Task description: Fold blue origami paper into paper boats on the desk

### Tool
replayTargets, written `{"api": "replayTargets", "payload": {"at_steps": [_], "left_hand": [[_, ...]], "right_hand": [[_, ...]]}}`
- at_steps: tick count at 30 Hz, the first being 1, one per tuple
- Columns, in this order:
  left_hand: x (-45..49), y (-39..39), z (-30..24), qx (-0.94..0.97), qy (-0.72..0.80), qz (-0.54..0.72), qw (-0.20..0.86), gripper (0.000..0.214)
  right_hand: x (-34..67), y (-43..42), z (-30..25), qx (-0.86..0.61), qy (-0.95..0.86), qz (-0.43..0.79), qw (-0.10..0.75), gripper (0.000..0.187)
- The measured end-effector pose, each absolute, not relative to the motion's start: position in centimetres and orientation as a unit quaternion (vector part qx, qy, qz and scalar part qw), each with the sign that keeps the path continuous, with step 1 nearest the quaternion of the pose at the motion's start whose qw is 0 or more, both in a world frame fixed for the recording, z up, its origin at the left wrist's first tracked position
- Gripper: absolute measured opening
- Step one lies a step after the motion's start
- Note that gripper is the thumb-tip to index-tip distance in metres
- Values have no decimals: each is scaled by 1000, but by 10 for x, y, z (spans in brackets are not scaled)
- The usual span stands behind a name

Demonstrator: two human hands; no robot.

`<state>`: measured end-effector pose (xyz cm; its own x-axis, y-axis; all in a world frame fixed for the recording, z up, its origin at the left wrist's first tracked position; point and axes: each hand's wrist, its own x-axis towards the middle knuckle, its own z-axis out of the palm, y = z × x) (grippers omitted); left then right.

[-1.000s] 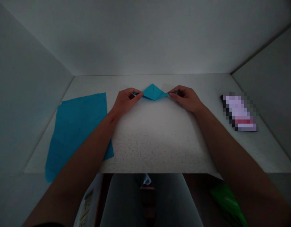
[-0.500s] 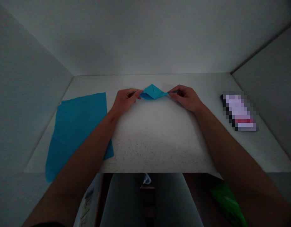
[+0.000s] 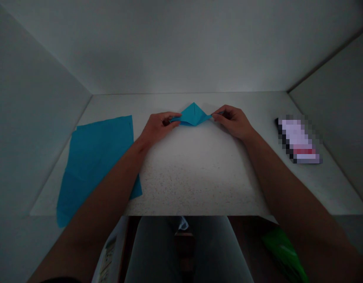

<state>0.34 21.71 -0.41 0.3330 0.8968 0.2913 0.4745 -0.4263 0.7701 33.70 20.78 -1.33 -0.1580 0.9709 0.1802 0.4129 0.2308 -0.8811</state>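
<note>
A small folded blue paper (image 3: pixel 193 115) lies at the far middle of the white table (image 3: pixel 193 173), its peak pointing away from me. My left hand (image 3: pixel 157 126) pinches the paper's left tip with fingers closed. My right hand (image 3: pixel 233 121) pinches its right tip the same way. The paper is stretched between the two hands, just above or on the tabletop; I cannot tell which.
A stack of flat blue paper sheets (image 3: pixel 95 157) lies at the left, overhanging the near edge. A blurred-out phone-like object (image 3: pixel 299 140) rests at the right. White walls enclose the table on three sides. A green object (image 3: pixel 284 255) sits below the table edge.
The folded paper has shifted slightly right and its peak stands a bit taller. Both hands kept their pinch and moved only a little.
</note>
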Motion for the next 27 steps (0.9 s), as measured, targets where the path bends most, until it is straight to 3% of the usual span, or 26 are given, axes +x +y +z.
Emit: {"api": "replayTargets", "payload": {"at_steps": [10, 15, 24, 27], "left_hand": [[2, 222, -6, 725, 487, 426, 237, 16], [4, 216, -2, 745, 511, 376, 206, 12], [8, 213, -1, 828, 451, 286, 174, 42], [14, 206, 4, 861, 411, 269, 131, 49]], "right_hand": [[336, 206, -12, -470, -671, 380, 430, 39], [331, 203, -13, -438, -692, 363, 445, 37], [313, 196, -11, -404, -724, 308, 466, 36], [307, 194, -13, -391, -721, 318, 475, 57]]}}
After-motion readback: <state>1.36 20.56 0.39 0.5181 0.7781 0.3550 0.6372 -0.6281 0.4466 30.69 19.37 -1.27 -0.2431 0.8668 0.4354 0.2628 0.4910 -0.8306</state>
